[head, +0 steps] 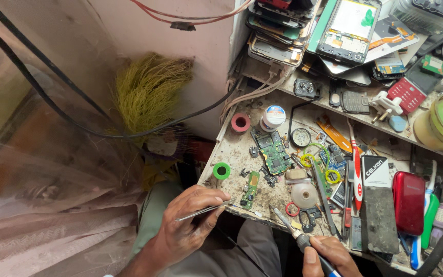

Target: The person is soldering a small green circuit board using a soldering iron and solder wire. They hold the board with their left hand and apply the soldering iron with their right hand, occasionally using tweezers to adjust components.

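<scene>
Left hand [188, 228] pinched shut on thin metal tweezers [206, 210], tips aimed toward 2 o'clock at the small green board [252, 189] near the bench edge. Right hand [329, 256] wrapped closed round the soldering iron [296, 233], tip pointing to 10 o'clock, just short of that board, which sits at about 1 o'clock from the left hand.

Probably worth resting both wrists on the bench [232, 149] lip, steadying the part with the tweezers before bringing heat in, touching only the joint. Looks easy to nudge loose bits off the edge otherwise.

Stuff around: bigger green circuit board [273, 151] at 12 o'clock from the small one, matte with shiny chips. Green tape roll [221, 170] at 9 o'clock, pink roll [240, 122] farther back, white tub [273, 117] beside it. Glossy red phone [408, 202] far off at 3 o'clock. Bench top scuffed, grimy, speckled with flux and scraps. Straw broom [147, 90] fuzzy against the wall.
</scene>
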